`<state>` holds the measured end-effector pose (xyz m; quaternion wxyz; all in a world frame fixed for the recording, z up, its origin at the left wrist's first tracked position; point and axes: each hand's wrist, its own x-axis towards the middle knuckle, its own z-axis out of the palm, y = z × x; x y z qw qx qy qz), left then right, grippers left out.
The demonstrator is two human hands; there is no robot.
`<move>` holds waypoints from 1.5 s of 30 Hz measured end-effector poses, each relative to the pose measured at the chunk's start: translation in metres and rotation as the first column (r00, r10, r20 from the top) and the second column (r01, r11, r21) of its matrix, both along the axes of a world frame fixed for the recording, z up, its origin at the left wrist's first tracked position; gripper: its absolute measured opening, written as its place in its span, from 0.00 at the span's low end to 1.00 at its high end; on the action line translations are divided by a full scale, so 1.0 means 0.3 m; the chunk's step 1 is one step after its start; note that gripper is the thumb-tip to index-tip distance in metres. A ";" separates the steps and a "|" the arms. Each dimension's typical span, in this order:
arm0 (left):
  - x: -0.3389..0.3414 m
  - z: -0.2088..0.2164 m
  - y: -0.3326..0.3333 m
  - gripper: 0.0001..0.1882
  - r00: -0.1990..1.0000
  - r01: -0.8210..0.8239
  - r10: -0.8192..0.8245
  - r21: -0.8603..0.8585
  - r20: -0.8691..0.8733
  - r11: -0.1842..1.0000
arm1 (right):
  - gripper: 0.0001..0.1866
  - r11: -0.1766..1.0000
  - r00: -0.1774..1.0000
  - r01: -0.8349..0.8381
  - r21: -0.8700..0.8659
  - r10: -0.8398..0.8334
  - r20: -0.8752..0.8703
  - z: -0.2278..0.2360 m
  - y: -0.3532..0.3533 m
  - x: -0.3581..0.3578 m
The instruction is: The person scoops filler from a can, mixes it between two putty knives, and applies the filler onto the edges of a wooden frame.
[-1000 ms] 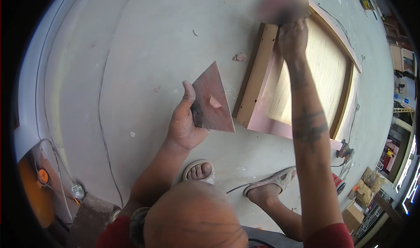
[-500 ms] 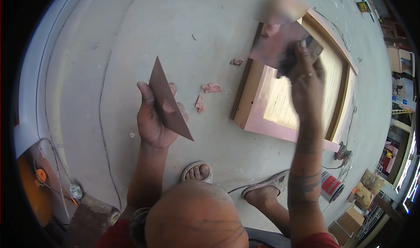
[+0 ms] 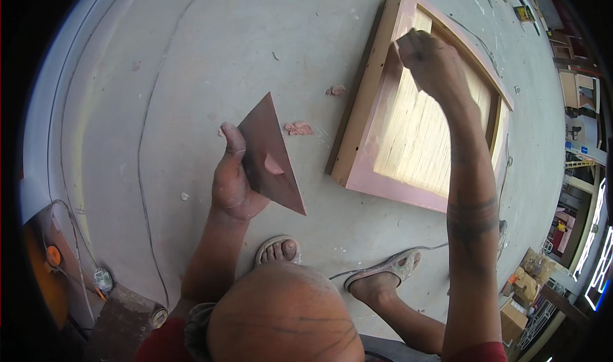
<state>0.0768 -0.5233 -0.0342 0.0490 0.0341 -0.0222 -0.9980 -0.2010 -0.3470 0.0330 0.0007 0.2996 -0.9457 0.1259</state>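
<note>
Brown plate [image 3: 264,138] in L fingers [image 3: 234,140] – tips hidden | dk tool [image 3: 407,45] in R fingers [image 3: 437,50] – blurred, contact w/ frame [image 3: 396,188] unclear

Floor room between the plate and the wooden frame
A lane of grey floor [image 3: 319,161] separates the dark plate [image 3: 263,142] in the left grip [image 3: 231,186] from the wooden frame [image 3: 393,188], with pink lumps [image 3: 299,128] lying within it; the right forearm [image 3: 471,170] blocks the panel's [image 3: 415,138] near right side, while leftward floor runs to a thin cable [image 3: 141,164].
</note>
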 end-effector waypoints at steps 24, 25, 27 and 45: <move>-0.001 -0.026 -0.001 0.26 0.998 0.027 -0.028 0.017 0.054 0.999 | 0.27 0.801 0.869 -0.349 0.486 0.470 -0.151 -0.088 0.086 0.513; 0.004 -0.033 -0.004 0.26 0.994 0.008 -0.013 0.052 0.107 0.999 | 0.28 0.784 0.817 -0.398 0.476 0.540 -0.205 -0.099 0.085 0.564; 0.017 -0.057 -0.025 0.26 0.998 0.007 -0.007 0.001 0.068 1.000 | 0.26 0.745 0.807 -0.468 0.474 0.579 -0.113 -0.081 0.074 0.632; 0.000 -0.030 -0.032 0.25 0.999 0.006 -0.006 -0.008 -0.039 1.000 | 0.29 0.616 0.709 -0.682 0.394 0.688 0.153 -0.006 0.152 0.734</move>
